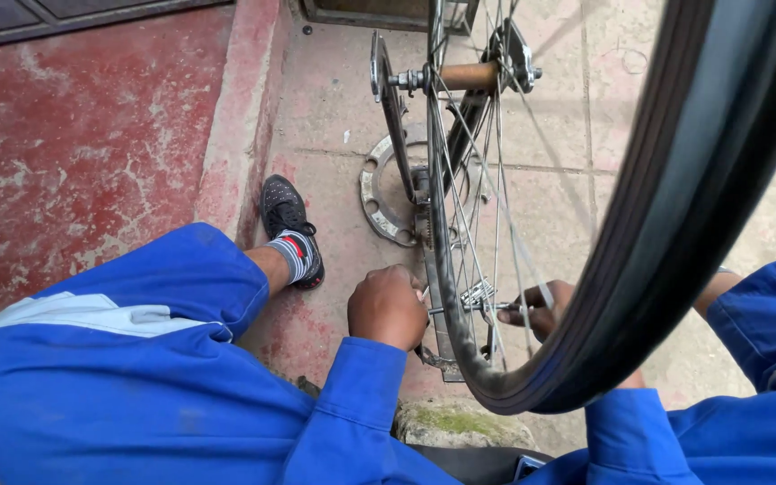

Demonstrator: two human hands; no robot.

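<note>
Gripping bicycle wheel [460, 269]: left hand [388, 307]; right hand [541, 310].

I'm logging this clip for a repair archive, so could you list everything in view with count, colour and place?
bicycle wheel: one, silver rim and spokes, upright at centre
tyre: one, black, large arc at right, close to the camera
wheel hub: one, brownish, top centre
round metal plate: one, grey with holes, on the ground behind the wheel
concrete floor: grey slabs at centre, red painted area at left
shoe: one, black, with a striped sock, left of the wheel
blue workwear: covers legs and arms, bottom
left hand: closed, at the rim's left side
right hand: behind the spokes, grip unclear
</note>
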